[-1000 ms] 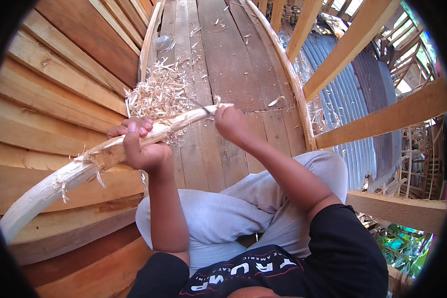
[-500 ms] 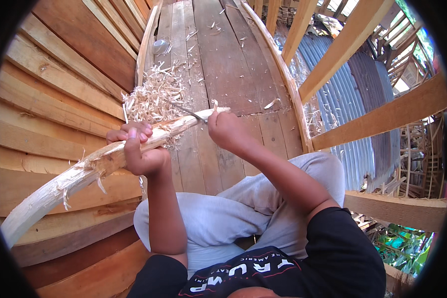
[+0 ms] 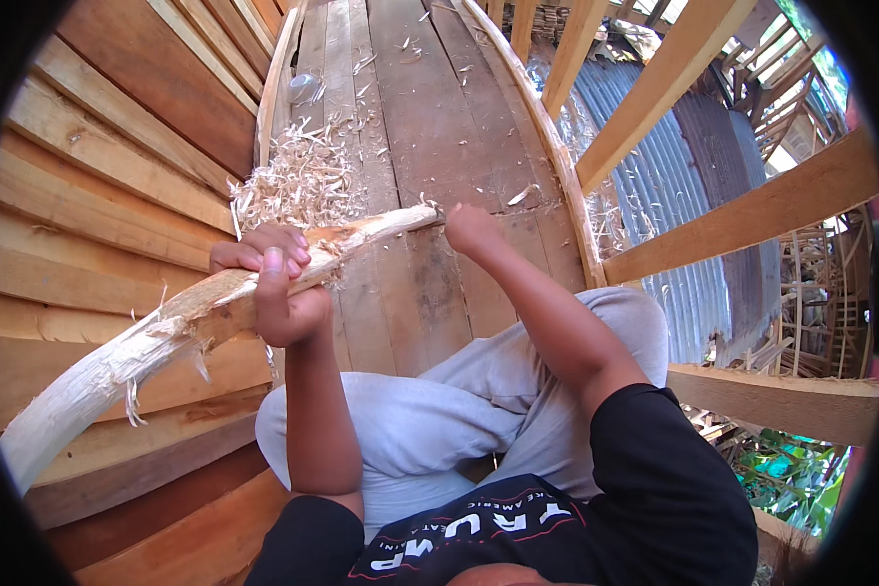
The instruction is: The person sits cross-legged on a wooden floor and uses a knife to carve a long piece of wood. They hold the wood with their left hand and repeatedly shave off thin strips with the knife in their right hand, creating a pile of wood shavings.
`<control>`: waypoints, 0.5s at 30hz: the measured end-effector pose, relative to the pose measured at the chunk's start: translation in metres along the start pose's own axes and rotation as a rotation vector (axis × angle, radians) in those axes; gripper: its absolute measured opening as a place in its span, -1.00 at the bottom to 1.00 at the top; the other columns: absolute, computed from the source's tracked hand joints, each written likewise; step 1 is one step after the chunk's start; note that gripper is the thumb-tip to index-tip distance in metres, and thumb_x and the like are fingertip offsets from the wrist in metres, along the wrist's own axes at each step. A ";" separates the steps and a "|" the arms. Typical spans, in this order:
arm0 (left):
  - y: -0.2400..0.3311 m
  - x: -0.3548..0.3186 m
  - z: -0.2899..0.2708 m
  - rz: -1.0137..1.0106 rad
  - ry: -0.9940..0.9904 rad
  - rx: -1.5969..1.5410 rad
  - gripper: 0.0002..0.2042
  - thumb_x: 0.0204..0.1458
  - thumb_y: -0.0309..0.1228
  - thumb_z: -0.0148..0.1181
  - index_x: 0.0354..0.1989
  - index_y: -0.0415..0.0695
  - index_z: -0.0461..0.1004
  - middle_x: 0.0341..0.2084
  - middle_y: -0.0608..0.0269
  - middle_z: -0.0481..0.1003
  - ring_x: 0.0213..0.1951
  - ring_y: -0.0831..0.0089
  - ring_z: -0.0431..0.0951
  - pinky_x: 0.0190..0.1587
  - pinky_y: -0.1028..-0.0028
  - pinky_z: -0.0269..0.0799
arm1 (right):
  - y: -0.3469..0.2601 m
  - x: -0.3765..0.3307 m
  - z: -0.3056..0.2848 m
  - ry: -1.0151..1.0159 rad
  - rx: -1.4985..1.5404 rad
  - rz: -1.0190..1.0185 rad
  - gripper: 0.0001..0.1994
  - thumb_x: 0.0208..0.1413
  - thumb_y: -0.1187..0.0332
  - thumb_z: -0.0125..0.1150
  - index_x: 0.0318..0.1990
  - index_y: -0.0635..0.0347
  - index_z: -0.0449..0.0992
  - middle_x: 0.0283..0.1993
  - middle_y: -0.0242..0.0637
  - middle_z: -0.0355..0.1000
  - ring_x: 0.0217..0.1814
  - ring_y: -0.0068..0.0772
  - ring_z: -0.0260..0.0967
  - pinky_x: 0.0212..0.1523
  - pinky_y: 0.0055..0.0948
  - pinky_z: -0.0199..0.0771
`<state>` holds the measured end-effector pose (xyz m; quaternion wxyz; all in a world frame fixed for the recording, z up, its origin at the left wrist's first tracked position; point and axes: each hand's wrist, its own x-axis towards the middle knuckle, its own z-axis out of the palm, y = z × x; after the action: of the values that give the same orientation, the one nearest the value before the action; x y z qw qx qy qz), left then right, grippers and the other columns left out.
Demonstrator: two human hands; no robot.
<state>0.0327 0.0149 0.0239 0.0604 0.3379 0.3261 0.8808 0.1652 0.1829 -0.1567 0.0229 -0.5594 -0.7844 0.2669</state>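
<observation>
Pale wood pole (image 3: 156, 347) is gripped in the left hand (image 3: 281, 283), 9 o'clock. Right hand's (image 3: 472, 230) clenched on a barely visible knife (image 3: 441, 215), roughly 12.

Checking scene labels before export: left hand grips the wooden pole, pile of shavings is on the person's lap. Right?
Shavings location is wrong: the head view shows the pile of shavings on the plank floor. The left hand does grip the wooden pole.
</observation>
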 end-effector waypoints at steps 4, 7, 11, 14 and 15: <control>0.002 0.006 -0.012 0.027 0.003 0.023 -0.85 -0.17 -0.59 -0.04 -0.46 -0.09 0.15 -0.76 0.29 0.22 -0.65 0.52 0.23 -0.45 0.49 0.30 | -0.036 -0.025 -0.029 -0.157 0.051 -0.053 -0.54 0.23 0.13 -0.21 -0.19 0.37 0.52 -0.19 0.18 0.47 -0.08 0.17 0.43 -0.03 -0.02 0.39; 0.005 0.012 -0.019 -0.014 0.151 0.017 -0.85 -0.15 -0.58 -0.02 -0.46 -0.08 0.16 -0.73 0.31 0.21 -0.62 0.53 0.24 -0.44 0.48 0.31 | -0.062 -0.055 -0.060 -0.196 0.143 -0.177 -0.57 0.21 0.11 -0.12 -0.19 0.36 0.51 -0.20 0.14 0.48 -0.12 0.14 0.44 -0.07 -0.01 0.40; -0.001 0.018 -0.028 -0.070 0.336 0.021 -0.86 -0.15 -0.57 0.00 -0.45 -0.09 0.18 -0.69 0.34 0.21 -0.58 0.54 0.25 -0.43 0.49 0.33 | -0.058 -0.059 -0.022 -0.066 0.211 -0.298 -0.57 0.22 0.12 -0.10 -0.36 0.35 0.52 -0.35 0.17 0.47 -0.25 0.19 0.43 -0.18 0.02 0.38; -0.001 0.024 -0.031 -0.049 0.494 0.121 -0.87 -0.16 -0.58 0.00 -0.47 -0.10 0.20 -0.69 0.36 0.18 -0.60 0.55 0.24 -0.43 0.51 0.34 | -0.064 -0.058 -0.024 -0.098 0.242 -0.267 -0.56 0.23 0.12 -0.13 -0.35 0.36 0.52 -0.34 0.18 0.47 -0.24 0.20 0.44 -0.17 0.04 0.39; 0.000 0.025 -0.037 -0.049 0.486 0.113 -0.87 -0.16 -0.58 0.00 -0.47 -0.10 0.20 -0.69 0.36 0.18 -0.60 0.54 0.24 -0.43 0.50 0.35 | -0.082 -0.078 -0.034 -0.091 0.216 -0.282 -0.55 0.24 0.13 -0.14 -0.36 0.38 0.52 -0.34 0.19 0.47 -0.23 0.21 0.44 -0.16 0.04 0.39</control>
<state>-0.0097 0.0029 0.0172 -0.0176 0.1110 0.3877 0.9149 0.1352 0.1080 -0.0706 0.0844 -0.4256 -0.8221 0.3686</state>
